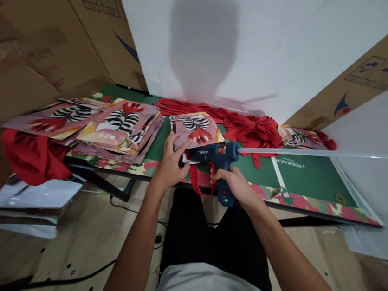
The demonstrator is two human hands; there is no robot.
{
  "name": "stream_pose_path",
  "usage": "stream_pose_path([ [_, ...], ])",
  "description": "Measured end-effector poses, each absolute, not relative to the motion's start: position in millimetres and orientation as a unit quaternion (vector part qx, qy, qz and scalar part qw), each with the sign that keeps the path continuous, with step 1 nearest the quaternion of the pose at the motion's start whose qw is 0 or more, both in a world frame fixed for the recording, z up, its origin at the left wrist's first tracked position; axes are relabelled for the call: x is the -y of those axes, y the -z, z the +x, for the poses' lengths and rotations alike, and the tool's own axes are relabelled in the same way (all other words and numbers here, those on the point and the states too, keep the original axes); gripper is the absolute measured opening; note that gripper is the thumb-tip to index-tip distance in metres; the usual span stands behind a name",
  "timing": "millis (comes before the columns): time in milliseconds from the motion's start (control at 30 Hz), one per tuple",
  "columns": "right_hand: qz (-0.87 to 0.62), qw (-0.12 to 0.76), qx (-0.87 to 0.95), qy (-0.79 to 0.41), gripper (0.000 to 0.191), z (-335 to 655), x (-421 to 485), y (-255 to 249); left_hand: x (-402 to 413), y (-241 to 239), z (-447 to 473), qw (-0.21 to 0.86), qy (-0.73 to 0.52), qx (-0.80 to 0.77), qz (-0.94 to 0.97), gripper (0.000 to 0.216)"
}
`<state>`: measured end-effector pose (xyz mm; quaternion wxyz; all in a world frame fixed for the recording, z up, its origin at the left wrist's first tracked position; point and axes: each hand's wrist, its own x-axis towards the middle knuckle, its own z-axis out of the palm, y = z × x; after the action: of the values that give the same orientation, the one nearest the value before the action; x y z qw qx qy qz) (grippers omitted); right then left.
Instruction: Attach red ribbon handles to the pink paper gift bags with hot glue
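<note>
The right hand [236,185] is wrapped tight around the handle of a blue glue gun [215,156], whose long clear stick trails off to the right. The left hand [171,164], fingers spread, presses flat on a printed card [197,129] near the front edge of the green table [316,176]. The nozzle sits at the card's near corner, just beside a red ribbon loop [196,183]. This looks like the gluing step; the next move likely calls for a steady squeeze while the card is pinned. A stack of cards [118,130] lies toward the left edge.

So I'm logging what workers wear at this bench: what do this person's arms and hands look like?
Both forearms are bare as far as the view shows, with no sleeves in sight. The left hand and right hand wear no gloves, and no rings, watch or bracelet can be seen on them.
</note>
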<state>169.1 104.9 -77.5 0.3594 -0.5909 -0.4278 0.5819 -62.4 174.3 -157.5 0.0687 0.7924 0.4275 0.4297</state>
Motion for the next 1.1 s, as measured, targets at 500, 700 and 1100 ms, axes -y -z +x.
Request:
stream_pose_path([
  [500, -0.658, 0.332, 0.456, -0.499, 0.017, 182, -98, 59, -175, 159, -61, 0.071, -0.433, -0.427, 0.791, 0.070],
  [700, -0.683, 0.303, 0.484, -0.457, 0.015, 190, -97, 55, -175, 160, -59, 0.070, -0.439, -0.427, 0.787, 0.069],
  [1100, -0.746, 0.214, 0.566, -0.279, 0.023, 174, -92, 44, -172, 159, -55, 0.095, -0.440, -0.431, 0.782, 0.070],
])
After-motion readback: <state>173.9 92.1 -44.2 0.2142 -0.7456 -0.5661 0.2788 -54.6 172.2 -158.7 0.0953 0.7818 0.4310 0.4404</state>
